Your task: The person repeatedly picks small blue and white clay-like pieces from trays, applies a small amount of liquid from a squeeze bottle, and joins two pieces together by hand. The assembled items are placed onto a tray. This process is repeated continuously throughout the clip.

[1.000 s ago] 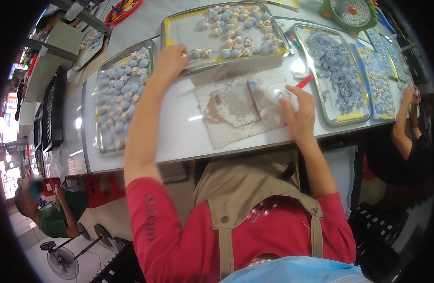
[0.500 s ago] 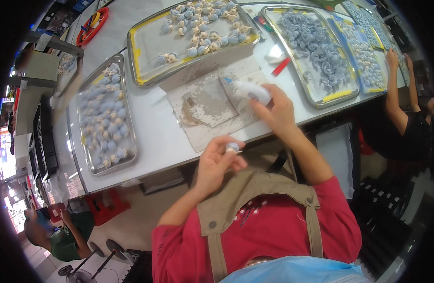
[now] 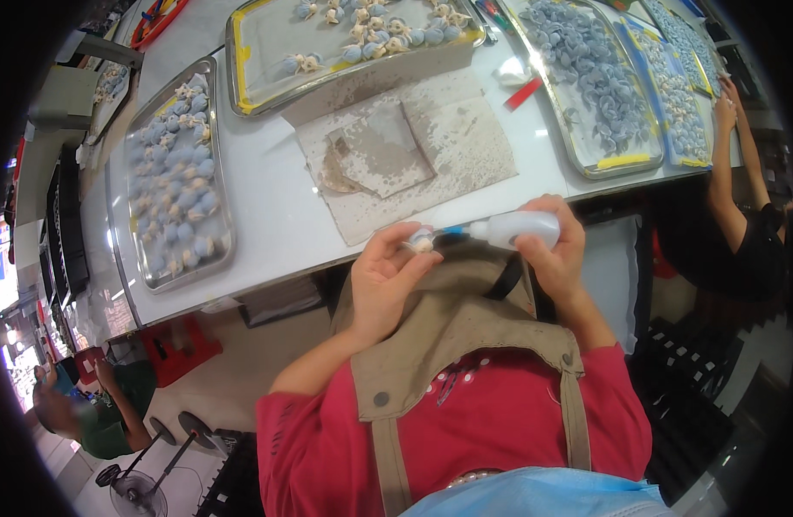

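Note:
My left hand (image 3: 384, 274) is closed, pinching a small blue-and-cream figurine (image 3: 420, 241) between thumb and fingertips just off the table's front edge. Wrapped round a white squeeze bottle (image 3: 519, 230) is my right hand (image 3: 558, 250). The bottle lies nearly level, its blue nozzle pointing left at the figurine. The tip is close to the figurine; whether they touch I cannot tell. Beyond my hands a stained sheet of cardboard (image 3: 474, 151) lies on the table, with a smaller worn grey piece (image 3: 383, 142) on top.
Metal trays of similar figurines stand at the left (image 3: 227, 185) and far middle (image 3: 241, 82). A right-hand tray (image 3: 625, 162) holds pale blue shell-like pieces. A red strip (image 3: 523, 94) lies beside it. Another person's arms (image 3: 730, 146) reach in at the far right.
My right hand has brought the bottle from above the cardboard down toward me, its nozzle now beside the figurine. The figurine stays in my left hand. The whole view has shifted slightly.

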Demonstrator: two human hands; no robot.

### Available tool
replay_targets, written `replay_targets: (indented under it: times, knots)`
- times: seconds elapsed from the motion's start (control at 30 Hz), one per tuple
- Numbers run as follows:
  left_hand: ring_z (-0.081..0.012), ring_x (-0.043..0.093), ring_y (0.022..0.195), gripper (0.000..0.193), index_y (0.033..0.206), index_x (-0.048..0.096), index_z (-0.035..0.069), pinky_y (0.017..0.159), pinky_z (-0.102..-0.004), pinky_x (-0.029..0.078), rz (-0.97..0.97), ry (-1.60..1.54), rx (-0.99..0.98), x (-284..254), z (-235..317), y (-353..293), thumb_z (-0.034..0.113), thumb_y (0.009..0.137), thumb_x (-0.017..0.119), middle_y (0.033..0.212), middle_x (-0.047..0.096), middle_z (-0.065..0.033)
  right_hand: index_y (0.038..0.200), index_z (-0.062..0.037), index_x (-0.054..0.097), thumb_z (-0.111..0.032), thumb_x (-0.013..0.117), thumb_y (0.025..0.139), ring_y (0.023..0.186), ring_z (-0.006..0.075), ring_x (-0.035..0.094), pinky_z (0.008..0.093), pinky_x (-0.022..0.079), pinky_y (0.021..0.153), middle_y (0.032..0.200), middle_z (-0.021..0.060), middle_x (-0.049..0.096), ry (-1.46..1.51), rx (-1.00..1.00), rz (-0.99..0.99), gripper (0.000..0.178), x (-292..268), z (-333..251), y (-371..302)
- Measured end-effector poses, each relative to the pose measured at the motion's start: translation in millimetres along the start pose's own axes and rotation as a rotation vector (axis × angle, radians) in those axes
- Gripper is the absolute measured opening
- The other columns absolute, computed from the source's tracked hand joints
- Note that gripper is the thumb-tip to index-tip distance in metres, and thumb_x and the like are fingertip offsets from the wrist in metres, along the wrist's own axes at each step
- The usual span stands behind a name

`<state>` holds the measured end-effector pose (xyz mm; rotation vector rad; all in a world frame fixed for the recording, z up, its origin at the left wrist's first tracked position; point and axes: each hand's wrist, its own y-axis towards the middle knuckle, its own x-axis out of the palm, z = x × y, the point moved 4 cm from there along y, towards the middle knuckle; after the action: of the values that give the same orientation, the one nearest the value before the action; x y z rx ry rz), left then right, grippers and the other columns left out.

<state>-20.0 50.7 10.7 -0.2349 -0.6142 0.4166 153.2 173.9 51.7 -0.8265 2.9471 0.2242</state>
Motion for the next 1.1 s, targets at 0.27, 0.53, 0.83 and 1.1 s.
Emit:
replay_targets:
  times: [0.27,0.53,0.83,1.1]
  knots:
    - [-0.0093,0.053,0.091,0.037,0.112,0.05,-0.002,0.077,-0.0213,0.045,-0.006,0.032,0.05,-3,-1,-4,-0.011,0.078,0.061,0.105,0.055,-0.0079,0.083,-0.0015,0.06,-0.013,0.078,0.067,0.059,0.0123,0.052,0.0235,0.039,0.052,0.072,0.0051,0.057,-0.285,-0.187,-0.04,0.027,8,-25,0]
    - [-0.0116,0.051,0.098,0.037,0.112,0.05,-0.002,0.082,-0.0233,0.044,-0.003,0.079,0.059,-3,0,-4,-0.011,0.077,0.061,0.109,0.055,-0.0091,0.077,-0.0026,0.06,-0.017,0.079,0.064,0.055,0.0162,0.05,0.0265,0.038,0.048,0.066,0.0056,0.055,-0.386,-0.255,-0.042,0.027,16,-30,3]
    - [-0.0109,0.053,0.095,0.038,0.113,0.049,-0.001,0.078,-0.0218,0.045,0.001,0.075,0.038,-3,0,-3,-0.01,0.078,0.06,0.111,0.054,-0.0097,0.077,-0.0024,0.061,-0.017,0.08,0.063,0.054,0.0174,0.049,0.0271,0.038,0.048,0.064,0.0059,0.053,-0.41,-0.255,-0.042,0.028,15,-29,6]
    - [-0.0176,0.059,0.091,0.033,0.111,0.047,-0.002,0.079,-0.0255,0.048,0.018,-0.032,-0.009,0,0,-1,-0.007,0.08,0.059,0.108,0.056,-0.0133,0.078,-0.001,0.061,-0.014,0.079,0.065,0.058,0.014,0.052,0.0253,0.039,0.051,0.068,0.0054,0.056,-0.244,-0.069,0.011,0.026,10,-19,1]
